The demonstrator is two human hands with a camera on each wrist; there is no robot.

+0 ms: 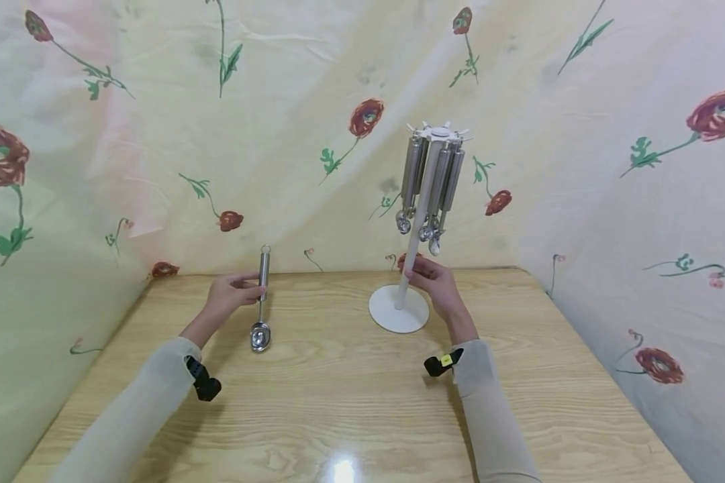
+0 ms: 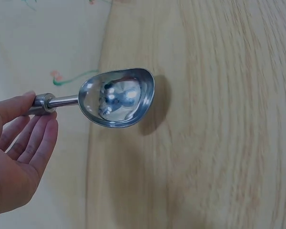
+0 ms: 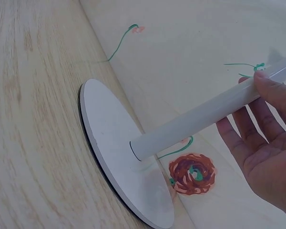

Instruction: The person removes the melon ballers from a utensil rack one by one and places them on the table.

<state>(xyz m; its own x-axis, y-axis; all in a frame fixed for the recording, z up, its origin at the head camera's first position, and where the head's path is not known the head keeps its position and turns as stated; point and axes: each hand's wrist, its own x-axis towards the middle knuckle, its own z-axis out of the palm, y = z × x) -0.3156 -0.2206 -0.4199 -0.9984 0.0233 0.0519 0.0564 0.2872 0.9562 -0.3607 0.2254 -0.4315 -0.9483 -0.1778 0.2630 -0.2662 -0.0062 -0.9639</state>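
Note:
In the head view, my left hand [image 1: 228, 295] pinches the metal handle of an ice cream scoop [image 1: 260, 337]. Its ring end points up and its bowl hangs down. The left wrist view shows the scoop's shiny oval bowl [image 2: 117, 98] above the wood, casting a shadow; thumb and fingers grip the handle's lower part. Farther right, my right hand [image 1: 440, 287] holds the white pole of a utensil stand [image 1: 401, 320], low above the round base. Several metal-handled kitchen tools [image 1: 452, 181] hang from its hooked top. In the right wrist view, thumb and fingers are round the pole [image 3: 195, 118].
The wooden table [image 1: 338, 376] reaches back to a flower-patterned cloth [image 1: 290, 147], which also hangs at both sides. Black wrist cameras sit on the left sleeve [image 1: 133, 402] and the right sleeve [image 1: 489, 409]. The stand's base [image 3: 117, 152] is near the table's back edge.

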